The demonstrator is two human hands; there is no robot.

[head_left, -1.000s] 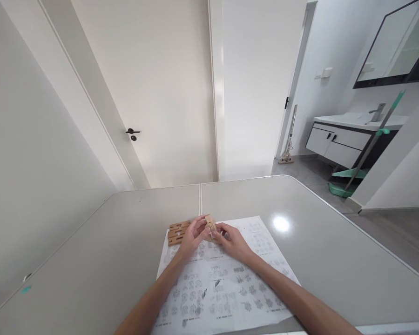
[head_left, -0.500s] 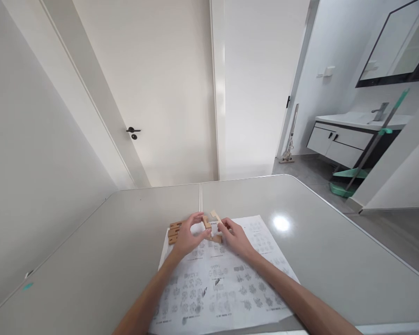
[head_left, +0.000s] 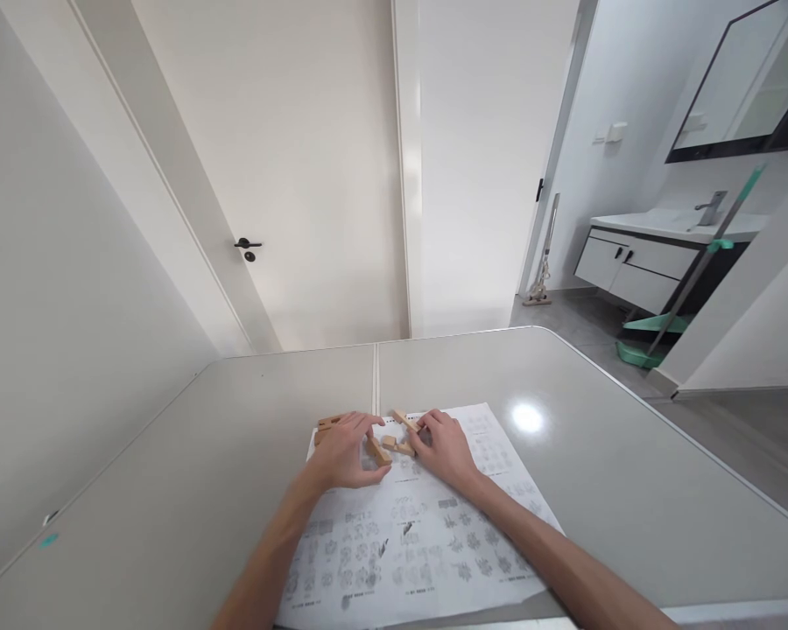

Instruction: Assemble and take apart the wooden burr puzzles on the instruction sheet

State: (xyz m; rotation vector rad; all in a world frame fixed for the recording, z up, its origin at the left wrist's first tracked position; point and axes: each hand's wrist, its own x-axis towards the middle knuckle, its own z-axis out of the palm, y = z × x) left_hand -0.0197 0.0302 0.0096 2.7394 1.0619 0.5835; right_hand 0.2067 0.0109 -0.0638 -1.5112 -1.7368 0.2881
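The fingers of the right hand (head_left: pixel 447 451) are closed together on the near end of a slim wooden bar (head_left: pixel 404 420), whose far end points away over the top of the sheet. On the left hand (head_left: pixel 341 455) they are apart, the thumb well off from the forefinger, arched around a short wooden block (head_left: pixel 379 452); from where I stand I cannot tell whether they press on it.

Between the two hands a notched wooden piece (head_left: pixel 397 445) lies on the printed paper sheet (head_left: pixel 433 560), its low middle facing up. The bar slants just beyond it. More slotted wooden pieces (head_left: pixel 329 422) sit at the sheet's far left corner, partly hidden by the left hand.

The pieces are small and crowded, so I'd judge the likeliest slip is the left hand's knuckles nudging those at the corner, or its thumb knocking the block askew. Held by one end only, the bar could swivel and bump the notched piece. The sheet looks loose and could slide if a wrist drags across it, carrying the pieces along.

Beneath it all is the smooth grey surface (head_left: pixel 236 472), split by a seam; past its far edge stands a pale door (head_left: pixel 315 175) with a black handle (head_left: pixel 247 243).
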